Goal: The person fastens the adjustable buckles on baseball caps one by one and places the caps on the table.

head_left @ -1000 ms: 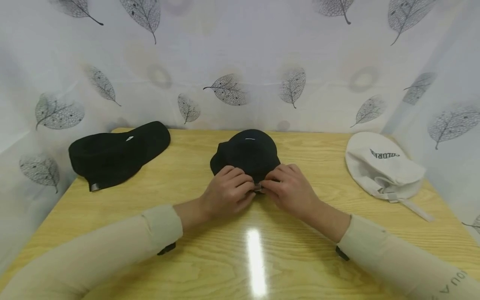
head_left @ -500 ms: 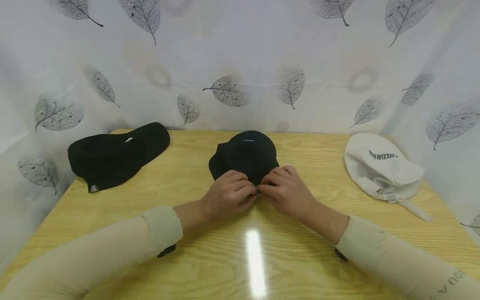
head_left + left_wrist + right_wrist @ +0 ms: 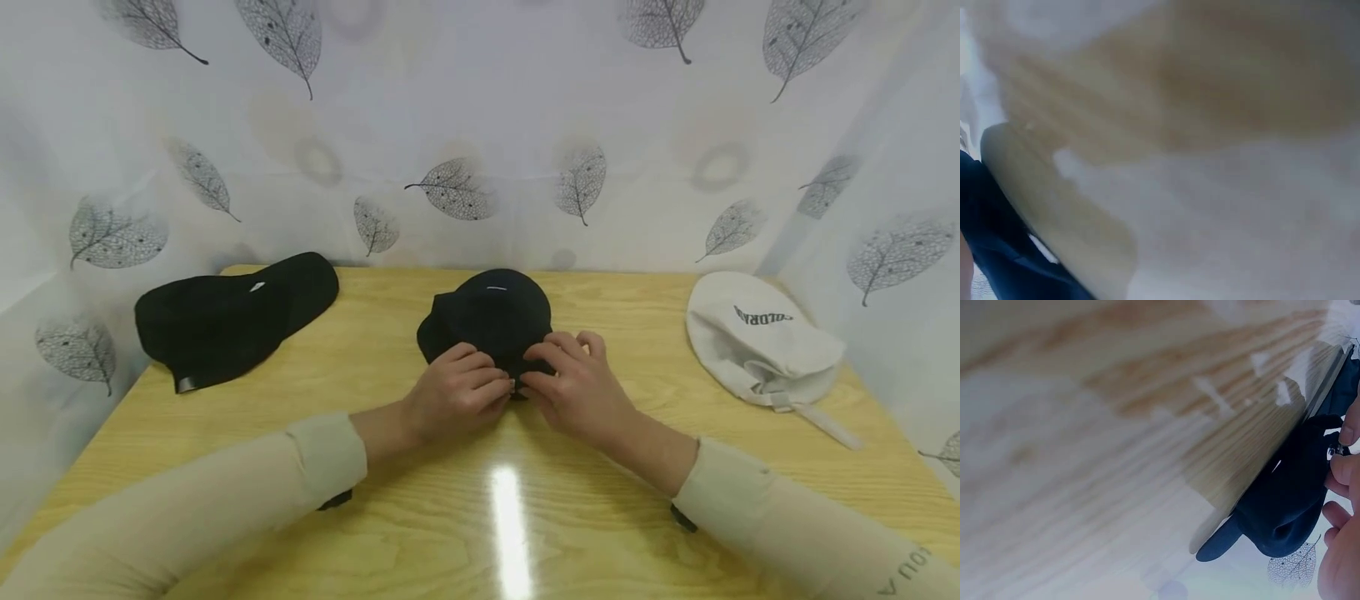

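Observation:
A black baseball cap [image 3: 498, 312] with a small white mark sits in the middle of the table, its back strap toward me. My left hand [image 3: 456, 390] grips the strap area from the left, fingers curled. From the right, my right hand [image 3: 577, 387] pinches at the strap with thumb and index finger, the other fingers bent over the cap's edge. The right wrist view shows a small metal buckle [image 3: 1337, 450] at the fingertips, beside the dark cap fabric [image 3: 1285, 497]. Both hands partly cover the strap. In the left wrist view only a dark edge of the cap [image 3: 1016, 256] shows.
Another black cap [image 3: 217, 321] lies at the left of the wooden table [image 3: 405, 533], brim pointing to the back right. A white cap [image 3: 765, 325] with dark lettering lies at the right, its strap end trailing forward. A leaf-print curtain [image 3: 495, 108] hangs behind.
The grey buckle visible between the hands a second ago is now covered in the head view. The right fingers have shifted slightly at the strap; the other caps stay put.

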### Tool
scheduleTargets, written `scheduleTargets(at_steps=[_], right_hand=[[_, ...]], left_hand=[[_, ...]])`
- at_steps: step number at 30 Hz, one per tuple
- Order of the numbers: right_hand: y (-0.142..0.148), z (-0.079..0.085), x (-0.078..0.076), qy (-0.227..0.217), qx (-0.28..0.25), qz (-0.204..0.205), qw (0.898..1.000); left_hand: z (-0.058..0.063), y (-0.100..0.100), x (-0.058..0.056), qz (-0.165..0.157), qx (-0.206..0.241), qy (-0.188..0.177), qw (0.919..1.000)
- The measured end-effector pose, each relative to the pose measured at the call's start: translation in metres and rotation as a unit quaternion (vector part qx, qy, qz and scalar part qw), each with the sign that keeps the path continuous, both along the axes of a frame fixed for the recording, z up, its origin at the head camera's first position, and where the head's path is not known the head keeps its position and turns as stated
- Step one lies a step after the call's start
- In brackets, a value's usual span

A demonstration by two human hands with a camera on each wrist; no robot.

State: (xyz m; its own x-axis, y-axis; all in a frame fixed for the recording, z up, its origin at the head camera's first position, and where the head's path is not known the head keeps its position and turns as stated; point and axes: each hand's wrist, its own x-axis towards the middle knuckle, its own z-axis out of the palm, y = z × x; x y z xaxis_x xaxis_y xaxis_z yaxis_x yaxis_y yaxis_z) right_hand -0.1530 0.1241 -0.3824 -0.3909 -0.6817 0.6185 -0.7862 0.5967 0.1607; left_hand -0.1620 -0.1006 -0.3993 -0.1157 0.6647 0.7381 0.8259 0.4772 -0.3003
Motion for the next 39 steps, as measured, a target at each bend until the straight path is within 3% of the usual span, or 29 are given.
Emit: scheduleTargets(at_steps=[8,15,23,39], right_hand=[[0.0006,-0.0014,-0.0025,-0.003,0.001,0.005,1.0],[-0.0011,-0.0004,-0.0051,-0.015,0.003,0.045,0.999],[-0.0007,-0.0022,-0.0076,-0.002,-0.005,0.062,0.998],[-0.0042,-0.0054,-0.0026,0.011,-0.003,0.051,0.999]], left_hand=[[0.0019,-0.0014,-0.0063,-0.032,0.014,0.002,0.9994],[0.0051,-0.0003,-0.0096,-0.038,0.003,0.02,0.9991],[0.0054,0.0012,-0.0103,-0.043,0.008,0.015,0.9989],[0.0009,0.0007,-0.0056,-0.039,0.006,0.008,0.9992]])
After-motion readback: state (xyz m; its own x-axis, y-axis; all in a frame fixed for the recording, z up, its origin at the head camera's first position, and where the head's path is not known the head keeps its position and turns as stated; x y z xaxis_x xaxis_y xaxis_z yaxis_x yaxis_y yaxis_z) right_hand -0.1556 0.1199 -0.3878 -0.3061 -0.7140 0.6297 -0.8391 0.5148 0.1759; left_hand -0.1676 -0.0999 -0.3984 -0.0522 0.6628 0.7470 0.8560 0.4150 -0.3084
